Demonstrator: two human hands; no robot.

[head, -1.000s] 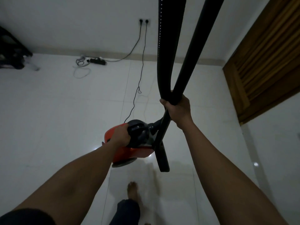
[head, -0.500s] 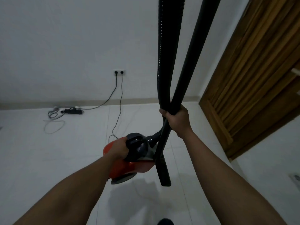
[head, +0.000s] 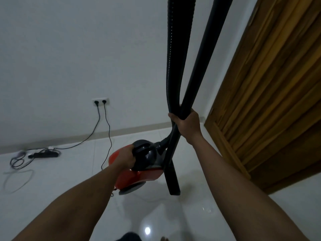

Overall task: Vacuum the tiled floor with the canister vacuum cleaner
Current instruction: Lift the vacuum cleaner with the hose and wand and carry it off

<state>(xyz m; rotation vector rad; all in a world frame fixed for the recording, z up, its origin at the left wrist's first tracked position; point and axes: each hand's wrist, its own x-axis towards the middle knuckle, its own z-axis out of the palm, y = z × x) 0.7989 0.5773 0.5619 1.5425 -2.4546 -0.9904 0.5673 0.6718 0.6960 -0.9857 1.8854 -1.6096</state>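
Red plastic under a dark grey top marks out the canister vacuum cleaner [head: 139, 168] at the centre of the frame. It looks to be lifted clear of the tiled floor [head: 69, 173] by the left hand [head: 124, 158], whose fingers curl round its top handle. The right hand [head: 186, 121], just right of centre, clutches the ribbed hose [head: 175, 58] and the smooth wand [head: 205, 54] bundled together. Both run up out of the top edge, and the wand's open lower end hangs beside the canister with no floor head that I can make out. From where I stand, cleaning proper has not started: nothing is set against the tiles, so the whole floor looks left to do. Two plugs sit in the wall socket [head: 100, 101] at left centre, and a thin cord [head: 109, 134] drops toward the canister. The only container is the canister itself, and it is closed, so its contents are hidden.
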